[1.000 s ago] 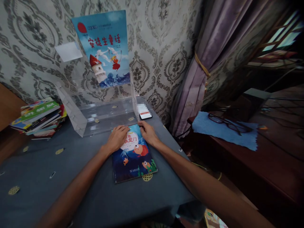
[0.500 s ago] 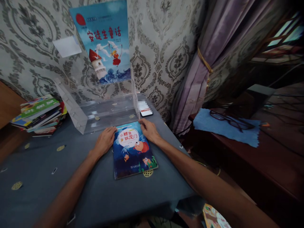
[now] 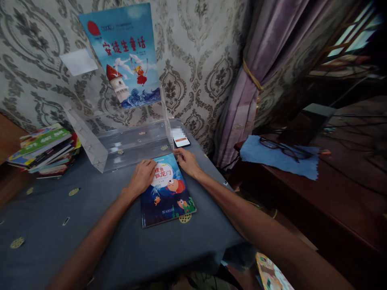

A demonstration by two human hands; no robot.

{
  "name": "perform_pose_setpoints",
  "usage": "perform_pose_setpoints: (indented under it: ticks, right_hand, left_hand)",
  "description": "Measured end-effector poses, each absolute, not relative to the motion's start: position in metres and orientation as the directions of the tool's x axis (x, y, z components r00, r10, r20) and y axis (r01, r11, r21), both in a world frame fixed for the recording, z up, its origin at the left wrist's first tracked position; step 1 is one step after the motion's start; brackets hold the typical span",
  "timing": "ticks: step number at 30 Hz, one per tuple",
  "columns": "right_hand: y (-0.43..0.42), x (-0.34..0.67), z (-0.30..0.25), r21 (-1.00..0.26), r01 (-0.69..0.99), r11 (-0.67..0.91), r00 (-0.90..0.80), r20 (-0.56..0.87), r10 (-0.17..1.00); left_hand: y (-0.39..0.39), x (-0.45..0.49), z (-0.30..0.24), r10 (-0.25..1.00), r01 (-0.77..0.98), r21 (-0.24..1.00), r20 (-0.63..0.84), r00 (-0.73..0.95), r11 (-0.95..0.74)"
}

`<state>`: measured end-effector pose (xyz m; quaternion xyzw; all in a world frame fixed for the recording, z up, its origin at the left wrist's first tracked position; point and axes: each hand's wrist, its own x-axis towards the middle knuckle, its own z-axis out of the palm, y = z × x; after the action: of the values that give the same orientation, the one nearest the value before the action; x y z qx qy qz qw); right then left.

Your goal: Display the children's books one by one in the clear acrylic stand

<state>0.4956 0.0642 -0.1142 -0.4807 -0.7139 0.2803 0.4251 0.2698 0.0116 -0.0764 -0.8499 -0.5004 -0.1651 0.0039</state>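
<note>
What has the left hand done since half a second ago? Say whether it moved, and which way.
Yes: judged against the stand, the left hand has shifted right, now over the book.

"At hand?"
"Book (image 3: 165, 201), one, blue, face up on the table (image 3: 121, 249): my left hand (image 3: 143, 175) laid over its upper left part, my right hand (image 3: 186, 161), fingers curled, at its upper right corner."
"Beyond?"
"Rack (image 3: 87, 137), one, clear, a tall blue cover (image 3: 125, 56) above it; phone (image 3: 182, 141), one, just right."
"Sides?"
"Stack of books (image 3: 45, 149), one, left. Glasses (image 3: 282, 149), one pair, on blue cloth (image 3: 256, 155), right."
</note>
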Motion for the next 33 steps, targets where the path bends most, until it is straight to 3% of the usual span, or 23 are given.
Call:
perform_pose_setpoints:
  ticks: [5, 10, 22, 26, 33]
  right_hand:
    - [0.069, 0.499, -0.117, -0.808, 0.427, 0.407, -0.238, 0.334, 0.912]
    - [0.074, 0.504, -0.118, -0.807, 0.410, 0.426, -0.286, 0.330, 0.900]
    - [0.064, 0.498, -0.107, -0.830, 0.427, 0.358, -0.243, 0.276, 0.930]
    - [0.061, 0.497, -0.104, -0.830, 0.425, 0.361, -0.262, 0.268, 0.927]
    - [0.056, 0.497, -0.097, -0.825, 0.425, 0.373, -0.315, 0.251, 0.915]
  left_hand:
    - [0.012, 0.306, -0.079, 0.808, 0.799, 0.169, 0.259, 0.529, -0.577]
    - [0.006, 0.329, -0.082, 0.818, 0.830, 0.047, 0.208, 0.537, -0.556]
    - [-0.021, 0.323, -0.072, 0.784, 0.799, -0.011, 0.188, 0.592, -0.601]
    - [-0.030, 0.329, -0.067, 0.845, 0.859, -0.022, 0.168, 0.507, -0.511]
    - [-0.024, 0.357, -0.050, 0.948, 0.941, -0.174, 0.078, 0.307, -0.291]
